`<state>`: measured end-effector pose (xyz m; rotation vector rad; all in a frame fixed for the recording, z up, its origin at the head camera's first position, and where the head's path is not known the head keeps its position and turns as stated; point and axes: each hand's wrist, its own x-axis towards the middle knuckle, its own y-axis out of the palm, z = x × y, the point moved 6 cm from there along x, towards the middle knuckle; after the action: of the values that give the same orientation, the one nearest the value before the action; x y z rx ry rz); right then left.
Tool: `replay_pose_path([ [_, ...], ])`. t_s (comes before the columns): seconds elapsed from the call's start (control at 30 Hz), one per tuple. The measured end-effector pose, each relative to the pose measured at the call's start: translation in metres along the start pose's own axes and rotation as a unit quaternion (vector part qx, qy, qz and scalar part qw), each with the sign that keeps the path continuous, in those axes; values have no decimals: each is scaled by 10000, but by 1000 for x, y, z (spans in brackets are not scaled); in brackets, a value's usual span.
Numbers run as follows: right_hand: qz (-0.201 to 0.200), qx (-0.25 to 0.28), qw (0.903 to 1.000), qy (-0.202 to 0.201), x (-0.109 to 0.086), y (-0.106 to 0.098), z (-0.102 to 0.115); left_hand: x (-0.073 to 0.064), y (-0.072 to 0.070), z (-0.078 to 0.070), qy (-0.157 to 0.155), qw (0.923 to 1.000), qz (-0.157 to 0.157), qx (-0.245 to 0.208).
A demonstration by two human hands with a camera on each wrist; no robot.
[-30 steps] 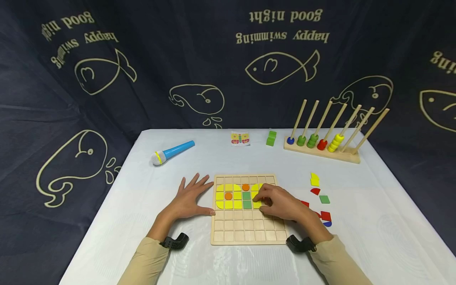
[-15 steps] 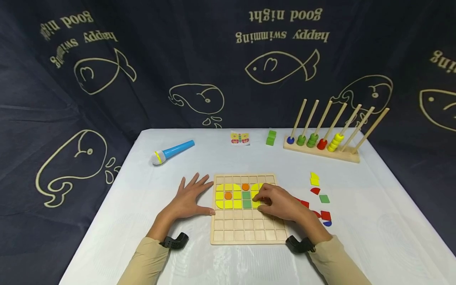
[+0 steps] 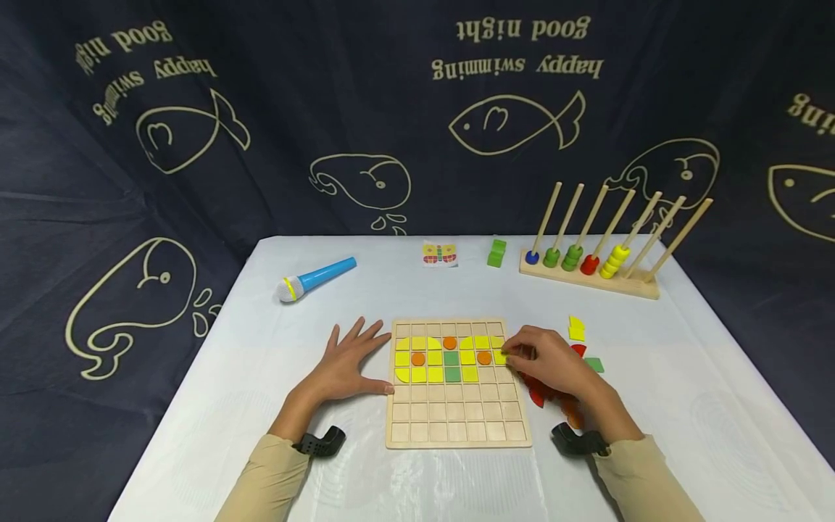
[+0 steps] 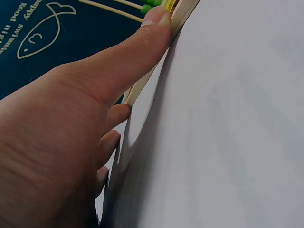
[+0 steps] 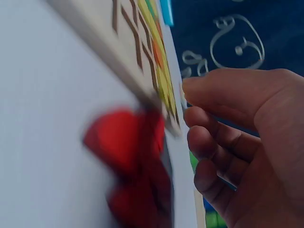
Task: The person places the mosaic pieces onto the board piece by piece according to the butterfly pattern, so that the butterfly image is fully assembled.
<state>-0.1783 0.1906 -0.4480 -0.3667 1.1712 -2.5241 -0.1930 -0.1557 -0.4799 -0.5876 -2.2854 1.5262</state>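
Note:
A wooden grid board point(image 3: 438, 413) lies on the table, with yellow tiles point(image 3: 419, 374), green square tiles point(image 3: 451, 359) and orange discs point(image 3: 484, 357) set in its upper cells. The left hand point(image 3: 346, 366) is spread flat on the board's left side, its thumb resting on the edge; the left wrist view shows that thumb point(image 4: 128, 61) along the wooden rim. At the right edge is the right hand point(image 3: 548, 359), fingertips close to a yellow tile in the last column. In the right wrist view its fingers point(image 5: 202, 142) are loosely bent, with nothing seen between them and the thumb.
Red pieces point(image 3: 536, 398) lie beneath the right forearm, partly hidden. Farther right are yellow pieces point(image 3: 577, 332) and a green rhombus point(image 3: 594, 364). Along the back stand a toy microphone point(image 3: 320, 278), a butterfly picture card point(image 3: 440, 254), green blocks point(image 3: 496, 253) and a bead-and-peg stand point(image 3: 590, 275).
The right hand has moved right from the yellow tiles to the board's right edge, uncovering a yellow square and an orange disc. The left hand has stayed in place.

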Motion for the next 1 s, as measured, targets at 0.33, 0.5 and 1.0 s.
replay_pose_path([
  [0.33, -611, -363, 9944, 785, -18, -39, -48, 2, 2, 2, -60, 9999, 73, 49],
  [0.5, -740, -730, 9858, 1318, -25, -51, -69, 1, 2, 2, -59, 9999, 75, 41],
  [1.0, -1016, -1046, 9744, 1713, -31, -56, -93, 1, 4, 4, -64, 9999, 78, 70],
])
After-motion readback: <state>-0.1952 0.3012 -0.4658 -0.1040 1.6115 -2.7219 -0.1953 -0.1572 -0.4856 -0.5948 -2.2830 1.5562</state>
